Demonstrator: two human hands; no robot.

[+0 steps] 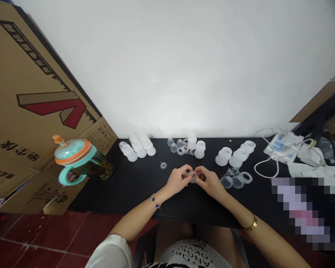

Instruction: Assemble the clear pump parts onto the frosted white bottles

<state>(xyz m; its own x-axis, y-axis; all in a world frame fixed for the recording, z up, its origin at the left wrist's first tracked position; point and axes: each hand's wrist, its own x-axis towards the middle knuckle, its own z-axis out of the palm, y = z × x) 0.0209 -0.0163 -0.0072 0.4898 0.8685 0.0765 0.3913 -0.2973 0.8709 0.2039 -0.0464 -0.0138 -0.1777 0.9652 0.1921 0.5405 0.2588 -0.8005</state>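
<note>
Clearly a Two-Handed Job

Through the head camera I see a white wall, a cardboard box on the left and a black table. A teal-lidded jug is next to the box. My view centres on the left hand and right hand, nearly meeting over the table, thumbs and fingers pinching one small piece. Beyond them are frosted bottles: three at left with clear teats, two near the middle, three at right. Clear cups lie just right of the right hand. Smallest is the clear ring pinched between both hands; its details escape me. I judge the step in hand to be handling this ring; the next move calls for light, even fingertip pressure.
</note>
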